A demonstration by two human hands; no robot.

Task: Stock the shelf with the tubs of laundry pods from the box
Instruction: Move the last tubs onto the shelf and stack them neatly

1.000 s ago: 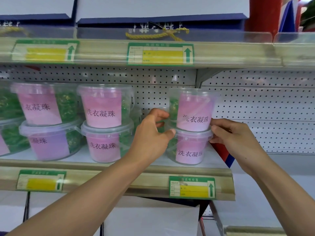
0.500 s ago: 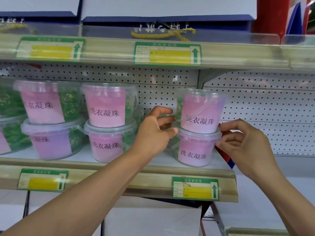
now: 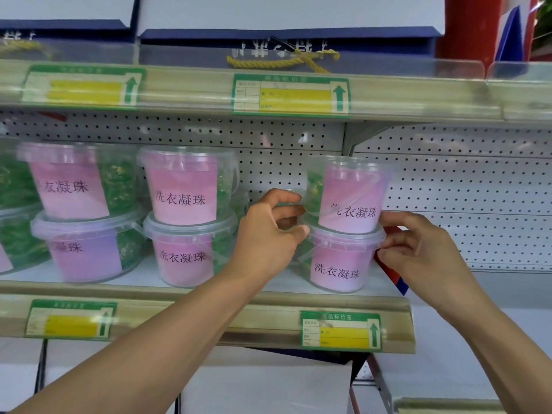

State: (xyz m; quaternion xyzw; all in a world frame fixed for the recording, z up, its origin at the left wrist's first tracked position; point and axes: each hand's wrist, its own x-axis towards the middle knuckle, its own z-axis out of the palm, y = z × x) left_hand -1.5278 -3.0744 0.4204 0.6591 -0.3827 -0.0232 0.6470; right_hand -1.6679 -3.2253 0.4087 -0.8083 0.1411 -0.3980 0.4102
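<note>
A clear upper tub (image 3: 352, 195) with a pink label and green pods stands stacked on a lower tub (image 3: 337, 270) at the right end of the middle shelf (image 3: 209, 312). My left hand (image 3: 265, 234) touches the upper tub's left side, with its thumb at the lower tub's lid rim. My right hand (image 3: 418, 246) presses its fingertips against the upper tub's lower right edge. The tub sits between both hands. The box is out of view.
Two more two-high stacks of tubs (image 3: 182, 186) (image 3: 74, 180) fill the shelf to the left. The upper shelf (image 3: 191, 88) hangs close above. White pegboard (image 3: 463, 189) lies to the right, white boxes (image 3: 263, 386) below. A red-blue object (image 3: 394, 276) sits behind the lower tub.
My right hand drew back slightly from the stacked tubs, then its fingertips returned to the upper tub's base. My left hand stayed at the left side. The view shifted a little.
</note>
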